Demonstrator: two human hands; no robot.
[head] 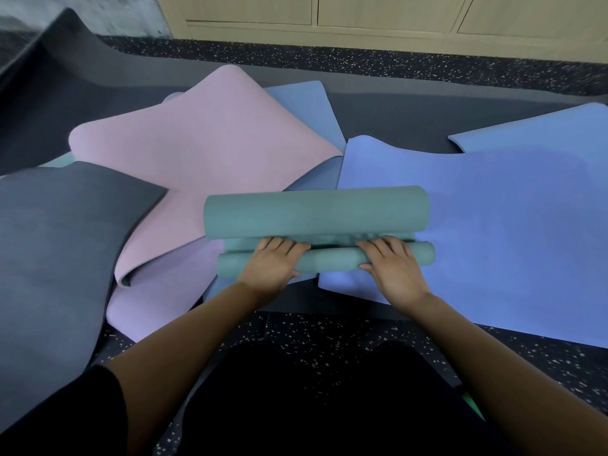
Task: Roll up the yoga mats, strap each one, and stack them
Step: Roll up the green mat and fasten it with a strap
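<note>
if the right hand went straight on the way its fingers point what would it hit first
Most likely the bigger far curl of the same teal yoga mat. The right hand grips the near roll, fingers pointing forward, and that curl seems to lie just beyond them.

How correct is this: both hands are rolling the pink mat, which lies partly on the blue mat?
One detail is wrong: that mat is green, not pink. In the head view the left hand and right hand grip the green mat, partly on the blue mat; the pink mat lies unrolled.
</note>
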